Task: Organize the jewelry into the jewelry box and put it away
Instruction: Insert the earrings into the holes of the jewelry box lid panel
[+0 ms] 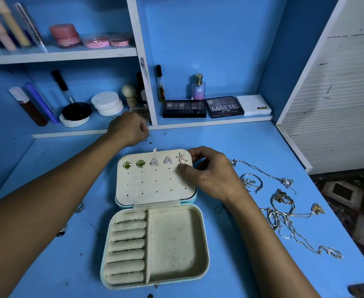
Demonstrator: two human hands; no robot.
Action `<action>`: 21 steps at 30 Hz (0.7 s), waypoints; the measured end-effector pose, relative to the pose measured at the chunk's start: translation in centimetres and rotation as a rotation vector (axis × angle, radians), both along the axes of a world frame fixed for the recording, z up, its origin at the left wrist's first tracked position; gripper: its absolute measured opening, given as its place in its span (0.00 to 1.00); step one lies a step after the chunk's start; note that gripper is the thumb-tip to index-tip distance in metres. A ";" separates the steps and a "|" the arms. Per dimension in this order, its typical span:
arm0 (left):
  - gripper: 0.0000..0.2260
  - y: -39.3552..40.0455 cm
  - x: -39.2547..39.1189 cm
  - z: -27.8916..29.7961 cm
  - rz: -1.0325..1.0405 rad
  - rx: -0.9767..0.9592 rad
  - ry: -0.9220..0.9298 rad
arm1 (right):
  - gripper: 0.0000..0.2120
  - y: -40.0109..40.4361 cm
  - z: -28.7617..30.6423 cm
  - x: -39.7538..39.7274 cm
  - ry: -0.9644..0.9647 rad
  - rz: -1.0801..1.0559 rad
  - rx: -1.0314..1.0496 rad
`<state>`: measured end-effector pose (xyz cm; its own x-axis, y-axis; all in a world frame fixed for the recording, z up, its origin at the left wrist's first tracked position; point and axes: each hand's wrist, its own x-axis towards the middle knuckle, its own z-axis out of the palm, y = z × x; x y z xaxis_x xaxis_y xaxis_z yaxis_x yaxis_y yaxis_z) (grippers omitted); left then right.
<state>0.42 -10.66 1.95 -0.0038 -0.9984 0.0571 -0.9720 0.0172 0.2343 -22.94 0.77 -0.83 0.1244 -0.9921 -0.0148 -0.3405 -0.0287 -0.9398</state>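
Observation:
An open jewelry box (200, 239) lies on the blue desk, with ring rolls (127, 241) on the left and an empty tray on the right. Its lid (155, 190) lies flat behind, holding two green earrings (134, 164), two silver triangle earrings (161, 161) and a flower earring (181, 157). My right hand (213, 175) grips the lid's far right corner, thumb on the pad just below the flower earring. My left hand (128, 129) is beyond the box with fingertips bunched on the desk beside small dark bits (149, 142); whether it pinches one is hidden.
Silver and gold chains, bangles and pendants (284, 207) are spread on the desk right of the box. Two small rings (80, 207) lie under my left forearm. Makeup palettes (184, 109), a perfume bottle (198, 87) and jars stand on the back shelves. The desk's edge runs along the right.

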 end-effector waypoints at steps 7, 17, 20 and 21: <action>0.06 -0.2 0.4 0.2 -0.024 -0.101 0.041 | 0.07 0.2 0.2 0.0 0.004 -0.006 0.001; 0.05 1.1 1.5 0.8 -0.082 -0.226 0.184 | 0.08 0.7 0.3 0.6 -0.034 -0.025 -0.004; 0.07 2.0 1.8 1.4 -0.079 -0.244 0.249 | 0.09 0.9 0.4 0.7 -0.025 -0.019 -0.005; 0.08 2.2 1.8 1.6 -0.079 -0.253 0.271 | 0.10 1.0 0.5 0.7 -0.032 -0.019 -0.012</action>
<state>2.26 -8.44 3.53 -0.0315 -0.9498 0.3113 -0.8686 0.1800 0.4616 -22.22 1.75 -0.33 0.1058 -0.9944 0.0012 -0.3113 -0.0342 -0.9497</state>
